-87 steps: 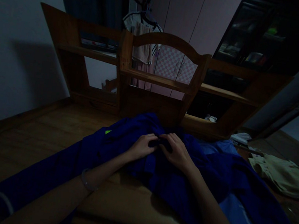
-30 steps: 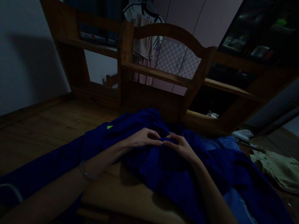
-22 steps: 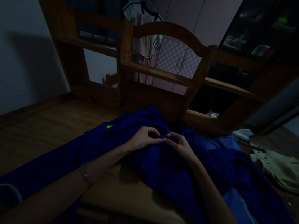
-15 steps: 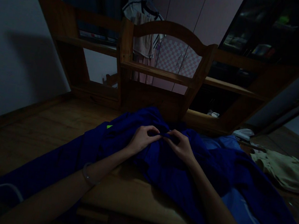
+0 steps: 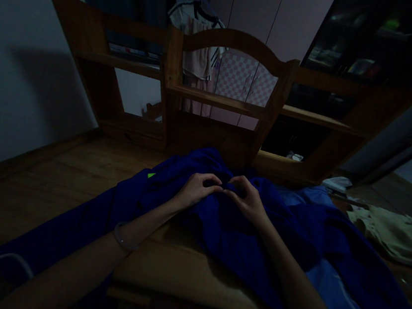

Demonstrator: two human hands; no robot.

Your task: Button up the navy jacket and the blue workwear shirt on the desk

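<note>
A dark blue long-sleeved garment, probably a jacket or shirt, lies spread over the wooden desk with a sleeve out to each side. My left hand pinches its edge near the middle between thumb and fingers. Close beside it, my right hand pinches the same edge, the two thumb tips almost touching. Whatever small part sits between the fingertips is too dark to make out. A bright green patch shows on the garment left of my hands.
Behind the garment stands a wooden shelf unit on the desk. Lighter blue cloth lies under the right sleeve. Pale folded cloth is at the far right. A white cable crosses the lower left. Clothes hang beyond the shelf.
Both hands stay at the same spot on the garment. My right fingers have shifted slightly, with the index finger lifted a little away from the left fingertips.
</note>
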